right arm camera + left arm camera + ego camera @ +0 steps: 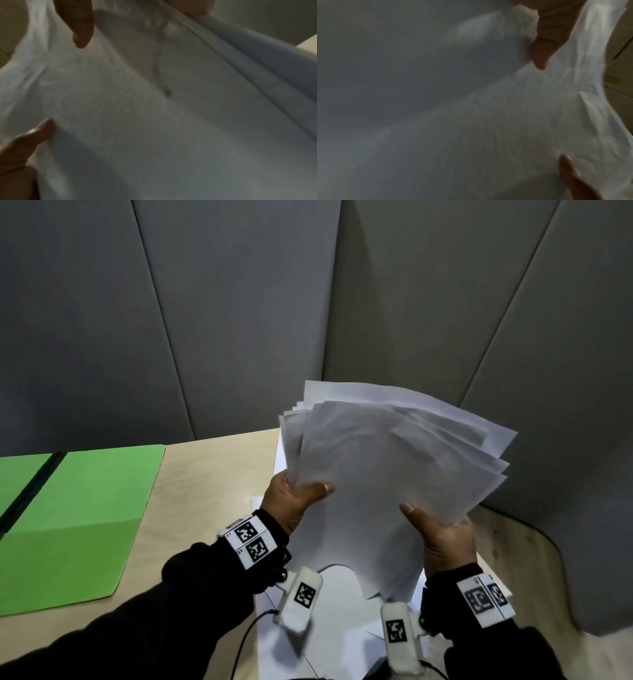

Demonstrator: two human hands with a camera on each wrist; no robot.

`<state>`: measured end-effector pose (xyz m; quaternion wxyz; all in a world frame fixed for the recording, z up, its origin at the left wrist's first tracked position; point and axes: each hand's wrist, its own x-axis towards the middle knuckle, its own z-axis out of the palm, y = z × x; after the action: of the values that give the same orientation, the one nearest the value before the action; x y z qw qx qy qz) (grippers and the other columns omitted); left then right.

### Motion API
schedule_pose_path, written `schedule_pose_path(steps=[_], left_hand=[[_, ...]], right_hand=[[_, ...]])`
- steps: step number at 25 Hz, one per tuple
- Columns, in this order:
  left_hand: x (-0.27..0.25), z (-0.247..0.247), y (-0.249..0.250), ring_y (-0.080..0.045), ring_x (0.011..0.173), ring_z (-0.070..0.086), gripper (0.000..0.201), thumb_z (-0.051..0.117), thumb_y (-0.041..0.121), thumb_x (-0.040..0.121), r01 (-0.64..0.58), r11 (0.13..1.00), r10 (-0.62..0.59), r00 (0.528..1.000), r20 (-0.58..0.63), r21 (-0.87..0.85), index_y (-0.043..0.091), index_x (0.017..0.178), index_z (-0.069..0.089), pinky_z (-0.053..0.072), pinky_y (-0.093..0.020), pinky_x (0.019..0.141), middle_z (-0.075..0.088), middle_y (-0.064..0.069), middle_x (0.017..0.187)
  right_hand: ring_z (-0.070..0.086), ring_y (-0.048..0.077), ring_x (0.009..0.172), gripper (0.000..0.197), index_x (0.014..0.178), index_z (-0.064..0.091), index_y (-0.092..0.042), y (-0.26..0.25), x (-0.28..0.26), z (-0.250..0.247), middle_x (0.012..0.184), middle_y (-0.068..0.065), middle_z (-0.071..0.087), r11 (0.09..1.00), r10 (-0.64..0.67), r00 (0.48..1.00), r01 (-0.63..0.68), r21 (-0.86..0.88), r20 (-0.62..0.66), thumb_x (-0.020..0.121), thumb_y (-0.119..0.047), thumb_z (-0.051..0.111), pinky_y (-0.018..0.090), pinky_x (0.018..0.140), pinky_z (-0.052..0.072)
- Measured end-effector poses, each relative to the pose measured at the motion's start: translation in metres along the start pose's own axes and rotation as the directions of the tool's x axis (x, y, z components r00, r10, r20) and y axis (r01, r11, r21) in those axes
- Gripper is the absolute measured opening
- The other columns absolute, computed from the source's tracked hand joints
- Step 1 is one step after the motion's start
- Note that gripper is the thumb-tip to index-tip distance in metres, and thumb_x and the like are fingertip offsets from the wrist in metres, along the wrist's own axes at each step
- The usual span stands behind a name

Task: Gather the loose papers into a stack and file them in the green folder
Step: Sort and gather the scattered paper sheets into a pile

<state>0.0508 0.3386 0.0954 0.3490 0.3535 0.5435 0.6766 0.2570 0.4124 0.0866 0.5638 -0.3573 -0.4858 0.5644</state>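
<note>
- Fingers first: our left hand [291,501] has its thumb clamped across the front of the papers [387,474], and our right hand [442,539] does the same from the other side, thumb on top, the rest of each hand tucked behind the sheets.
- So the bundle sits between our two thumbs, lifted off the surface [205,460] and tilted up away from us, fanning out well beyond the fingertips.
- We judge this lot light but floppy: thin sheets, uneven at the top edges, likely to slide against each other if the pinch slackens.
- Best hold, we reckon, is right where we are, low on both side edges, so the bottom edge can be tapped square.
- More white sheets [329,628] lie flat below our wrists, not yet gathered.
- Off beyond our left fingers lies the green folder [78,518], flat on the surface, well apart from the bundle; its left part runs out of the picture.
- Hard to make out: both wrist views are blurred and nearly filled with paper, showing only a thumb and a fingertip [539,63] pressed on it.
- We cannot count the sheets, and the fingers behind the bundle are hidden from the head view.
- Whether anything lies inside the folder, we cannot tell.
</note>
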Motion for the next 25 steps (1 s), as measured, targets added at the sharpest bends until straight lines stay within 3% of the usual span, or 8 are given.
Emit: schedule_pose_path(steps=[5,8,13,16,19,22,24,25], left_hand=[[0.001,-0.02,0.005,-0.007,0.067,0.069,0.048,0.074,0.029,0.043,-0.008,1.0,0.009,0.997,0.079,-0.014,0.011,0.086,0.066,0.057,-0.023,0.069,0.075,0.007,0.072],[-0.003,-0.008,0.0,-0.004,0.062,0.067,0.041,0.071,0.032,0.037,-0.007,0.999,0.006,1.0,0.028,0.049,0.019,0.076,0.069,0.053,-0.029,0.075,0.073,0.012,0.064],[-0.005,-0.006,0.011,-0.004,0.065,0.068,0.032,0.072,0.033,0.042,-0.057,0.998,0.057,0.997,-0.046,0.008,0.02,0.072,0.073,0.05,-0.031,0.078,0.074,0.011,0.068],[-0.01,-0.003,0.028,-0.014,0.086,0.068,0.057,0.073,0.034,0.051,-0.199,0.979,0.2,0.98,-0.014,0.032,0.015,0.104,0.066,0.051,-0.035,0.083,0.074,0.002,0.091],[-0.01,-0.002,0.051,-0.019,0.114,0.057,0.081,0.069,0.03,0.062,-0.404,0.908,0.405,0.914,0.007,0.11,0.026,0.136,0.037,0.048,-0.033,0.096,0.055,-0.006,0.128],[-0.01,-0.001,0.078,-0.01,0.118,0.051,0.092,0.066,0.026,0.068,-0.584,0.754,0.601,0.798,0.042,0.3,0.033,0.144,0.016,0.049,-0.029,0.091,0.048,0.009,0.126],[-0.007,0.0,0.091,-0.004,0.12,0.048,0.089,0.066,0.023,0.071,-0.663,0.605,0.695,0.71,0.114,0.44,0.027,0.146,0.016,0.049,-0.022,0.085,0.046,0.001,0.13],[-0.006,-0.001,0.095,-0.001,0.118,0.048,0.082,0.066,0.021,0.073,-0.688,0.537,0.718,0.677,0.164,0.488,0.023,0.144,0.024,0.048,-0.017,0.084,0.047,-0.006,0.129]], right_hand=[[0.067,0.003,0.064,0.031,0.086,0.063,-0.014,-0.002,-0.001,-0.013,0.068,-0.01,0.074,0.999,-0.027,0.999,0.027,0.018,0.028,0.065,0.008,0.068,0.016,0.061,0.054],[0.068,0.007,0.063,0.03,0.082,0.065,-0.013,0.003,-0.005,-0.004,0.066,-0.01,0.073,0.997,0.018,1.0,-0.018,-0.071,0.013,0.067,0.012,0.069,0.02,0.064,0.056],[0.063,-0.001,0.051,0.022,0.075,0.063,-0.009,-0.01,-0.004,-0.001,0.056,-0.016,0.07,0.994,-0.053,0.998,0.05,-0.094,-0.037,0.073,0.012,0.066,0.012,0.052,0.05],[0.068,0.005,0.064,0.033,0.089,0.062,-0.014,-0.029,-0.009,0.004,0.069,-0.011,0.074,0.993,-0.113,0.994,0.112,-0.02,-0.013,0.062,0.0,0.076,0.018,0.059,0.053],[0.066,0.002,0.088,0.063,0.122,0.049,-0.009,-0.055,-0.008,0.009,0.094,-0.013,0.07,0.95,-0.31,0.951,0.31,-0.04,0.019,0.066,0.008,0.069,0.017,0.077,0.053],[0.052,-0.003,0.117,0.091,0.144,0.016,-0.017,-0.077,-0.007,0.013,0.122,-0.022,0.057,0.835,-0.516,0.854,0.519,-0.183,0.069,0.073,0.011,0.065,0.02,0.095,0.048],[0.044,0.009,0.127,0.092,0.146,0.014,-0.026,-0.087,-0.004,0.013,0.132,-0.003,0.044,0.666,-0.642,0.753,0.642,-0.38,0.147,0.071,-0.006,0.065,0.032,0.101,0.045],[0.044,0.01,0.126,0.088,0.145,0.02,-0.026,-0.089,-0.002,0.013,0.13,0.001,0.042,0.598,-0.669,0.719,0.671,-0.439,0.188,0.07,-0.01,0.063,0.029,0.1,0.043]])
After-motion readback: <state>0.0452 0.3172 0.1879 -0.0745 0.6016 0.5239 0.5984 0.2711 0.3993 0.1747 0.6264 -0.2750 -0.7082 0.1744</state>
